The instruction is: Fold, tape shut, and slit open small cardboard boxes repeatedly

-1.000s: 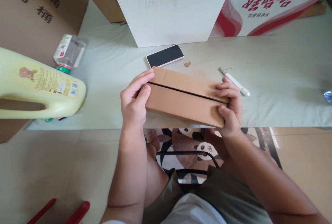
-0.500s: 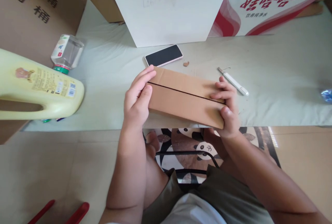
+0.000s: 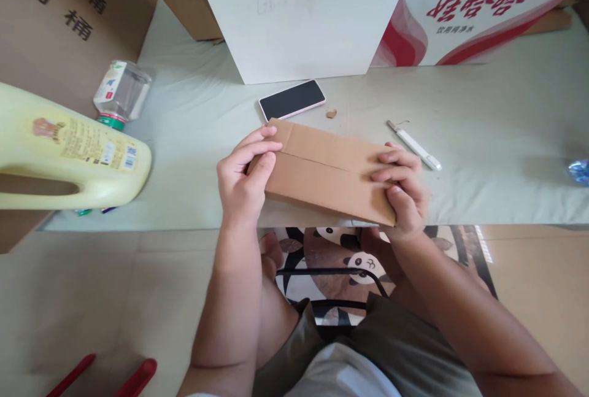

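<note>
A small brown cardboard box [image 3: 324, 167] is held up between my hands at the table's front edge, slightly lower on its right side. Its two top flaps meet along a thin seam. My left hand [image 3: 246, 173] grips the box's left end, thumb and fingertips on the flaps. At the right end, my right hand [image 3: 402, 191] clasps the box with its fingers bent over the top. Beyond the box lies a phone [image 3: 292, 100] with a dark screen. A white utility knife [image 3: 413, 145] rests just past my right hand.
A tall white box [image 3: 304, 16] and a red-and-white carton [image 3: 460, 23] stand at the back. On the left are a yellow jug [image 3: 92, 151], a clear bottle [image 3: 124, 93] and a large carton [image 3: 69, 47]. A brown scrap [image 3: 331, 114] lies near the phone.
The gap between the box's two flaps has narrowed from a dark slit to a thin line. Both hands keep hold of the ends, with fingers slightly shifted inward.
</note>
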Demonstrator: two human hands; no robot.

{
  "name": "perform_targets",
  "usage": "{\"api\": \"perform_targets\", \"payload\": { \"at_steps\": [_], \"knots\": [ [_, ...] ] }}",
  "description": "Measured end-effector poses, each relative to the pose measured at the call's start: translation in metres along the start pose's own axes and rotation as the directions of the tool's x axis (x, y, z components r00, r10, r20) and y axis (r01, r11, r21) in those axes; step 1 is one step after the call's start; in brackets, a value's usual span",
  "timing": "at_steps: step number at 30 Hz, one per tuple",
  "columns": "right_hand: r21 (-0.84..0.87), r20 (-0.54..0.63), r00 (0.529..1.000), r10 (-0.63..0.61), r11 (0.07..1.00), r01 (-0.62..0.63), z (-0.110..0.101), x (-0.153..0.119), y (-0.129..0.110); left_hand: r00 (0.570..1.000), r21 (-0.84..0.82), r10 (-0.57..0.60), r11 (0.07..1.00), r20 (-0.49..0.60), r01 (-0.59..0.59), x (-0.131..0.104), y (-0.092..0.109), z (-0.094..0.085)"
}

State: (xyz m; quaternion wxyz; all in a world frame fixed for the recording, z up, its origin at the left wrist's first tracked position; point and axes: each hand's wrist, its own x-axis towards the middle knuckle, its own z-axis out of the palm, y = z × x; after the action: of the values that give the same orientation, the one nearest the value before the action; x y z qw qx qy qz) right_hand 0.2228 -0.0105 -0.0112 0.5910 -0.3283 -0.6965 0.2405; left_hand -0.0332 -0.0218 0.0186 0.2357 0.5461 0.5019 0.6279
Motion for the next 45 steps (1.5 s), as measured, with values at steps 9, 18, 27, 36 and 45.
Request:
{"api": "perform_targets", "payload": {
  "at_steps": [9, 18, 27, 36, 45],
  "knots": [
    [-0.025, -0.011, 0.999, 0.032, 0.999, -0.032, 0.001, -0.001, 0.000, 1.000, -0.004, -0.018, 1.000, 0.005, 0.018, -0.002, 0.000, -0.001],
    [-0.091, -0.005, 0.998, 0.063, 0.994, -0.063, 0.001, -0.004, 0.000, 0.969, 0.100, -0.035, 0.995, 0.245, 0.011, 0.002, 0.006, -0.013],
    [-0.025, 0.123, 0.991, 0.051, 0.999, -0.048, -0.001, -0.012, -0.002, 0.987, 0.052, -0.006, 0.999, 0.160, -0.003, 0.006, -0.002, -0.008],
    [0.052, 0.047, 0.989, 0.138, 0.989, -0.140, 0.000, -0.018, 0.015, 0.988, 0.072, -0.030, 0.997, 0.151, 0.019, 0.009, -0.003, -0.018],
    [0.110, 0.135, 0.944, 0.302, 0.942, -0.317, 0.000, -0.017, 0.021, 0.992, 0.041, -0.041, 0.998, 0.116, 0.037, 0.009, -0.012, -0.028]
  ]
}}
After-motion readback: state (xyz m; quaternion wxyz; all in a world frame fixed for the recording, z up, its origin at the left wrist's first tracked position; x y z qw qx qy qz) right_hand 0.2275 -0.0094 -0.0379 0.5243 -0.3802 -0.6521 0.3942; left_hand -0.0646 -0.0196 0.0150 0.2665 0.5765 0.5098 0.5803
